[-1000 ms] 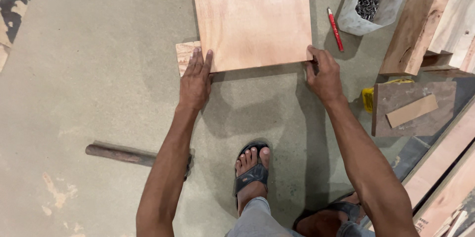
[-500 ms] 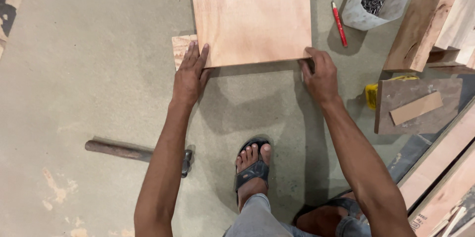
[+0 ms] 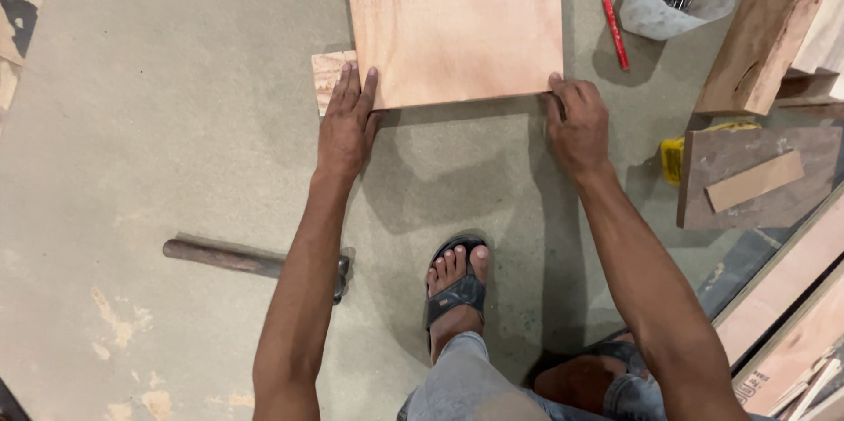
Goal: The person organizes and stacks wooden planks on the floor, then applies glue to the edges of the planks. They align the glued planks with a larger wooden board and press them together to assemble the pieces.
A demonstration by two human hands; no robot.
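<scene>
Now | wood board (image 3: 453, 21) lies flat on the floor (image 3: 158, 122) | left hand (image 3: 345, 127) open, flat at its near corner | right hand (image 3: 578, 122) curled on the other corner | board looks stiff, thin, light; best held by its edges

Floor (image 3: 158, 96): flat grey-green sheet surface, scuffed, with pale worn patches toward the near left corner. Dark flaking patch at the far left corner. Light even — soft shadows only. Right of the floor's bare stretch — stacked timber planks (image 3: 774, 298) and boards.
</scene>
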